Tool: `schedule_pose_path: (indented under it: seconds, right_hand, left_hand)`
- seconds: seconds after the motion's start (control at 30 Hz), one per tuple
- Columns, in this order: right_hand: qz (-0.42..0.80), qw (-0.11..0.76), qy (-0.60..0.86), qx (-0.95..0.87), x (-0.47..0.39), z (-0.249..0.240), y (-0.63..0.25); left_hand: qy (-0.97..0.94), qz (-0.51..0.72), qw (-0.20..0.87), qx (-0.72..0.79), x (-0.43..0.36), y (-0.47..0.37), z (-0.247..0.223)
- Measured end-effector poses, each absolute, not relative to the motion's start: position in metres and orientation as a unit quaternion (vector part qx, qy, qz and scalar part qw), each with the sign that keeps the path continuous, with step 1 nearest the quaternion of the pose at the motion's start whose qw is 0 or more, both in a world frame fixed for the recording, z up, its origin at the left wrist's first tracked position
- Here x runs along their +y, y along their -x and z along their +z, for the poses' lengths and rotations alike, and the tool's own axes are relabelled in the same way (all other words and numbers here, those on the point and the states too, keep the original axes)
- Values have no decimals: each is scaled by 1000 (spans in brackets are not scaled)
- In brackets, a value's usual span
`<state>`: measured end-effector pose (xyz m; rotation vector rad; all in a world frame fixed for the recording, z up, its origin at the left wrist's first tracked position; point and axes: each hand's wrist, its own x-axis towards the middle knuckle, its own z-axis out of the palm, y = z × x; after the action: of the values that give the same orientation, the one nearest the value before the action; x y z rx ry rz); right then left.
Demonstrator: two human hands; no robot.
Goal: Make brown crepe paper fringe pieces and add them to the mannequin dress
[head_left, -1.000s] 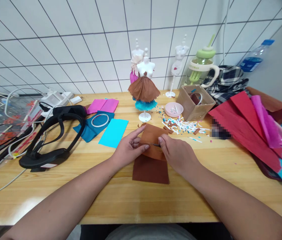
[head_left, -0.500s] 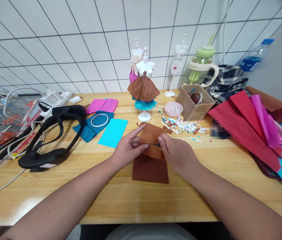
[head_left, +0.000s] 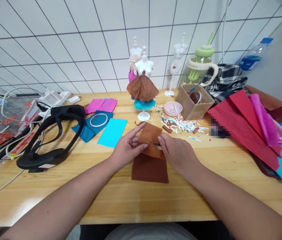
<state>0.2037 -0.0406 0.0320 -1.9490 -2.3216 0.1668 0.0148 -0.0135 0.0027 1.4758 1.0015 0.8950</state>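
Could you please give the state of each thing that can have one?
Left hand: holding brown paper
Right hand: gripping pointed tool
Pointed tool: mostly hidden
Brown paper: held
Front mannequin: dressed, upright
Rightmost mannequin: upright, skirtless
Box: open-topped
Bowl: uncovered
Jug: lid on
Bottle: capped
Headset: unworn
Scraps: scattered

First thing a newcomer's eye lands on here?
Probably the small white dress form at back centre, in a brown skirt over a turquoise frill. Then front centre: left hand touching a brown sheet, right hand with a thin metal tool in its grip. Far right, the large red sheets stand out.
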Motion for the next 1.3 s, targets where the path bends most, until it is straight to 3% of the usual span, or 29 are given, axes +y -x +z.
schedule_pose_path:
  seconds: [0.93,1.3]
  right_hand:
    - [51,56,638,-766,-43,31,-202]
    - [146,78,632,-757,-39,35,-207]
  left_hand:
    - [-632,373,551,398,-14,-15,3]
    - [-656,357,521,414,-12,-12,0]
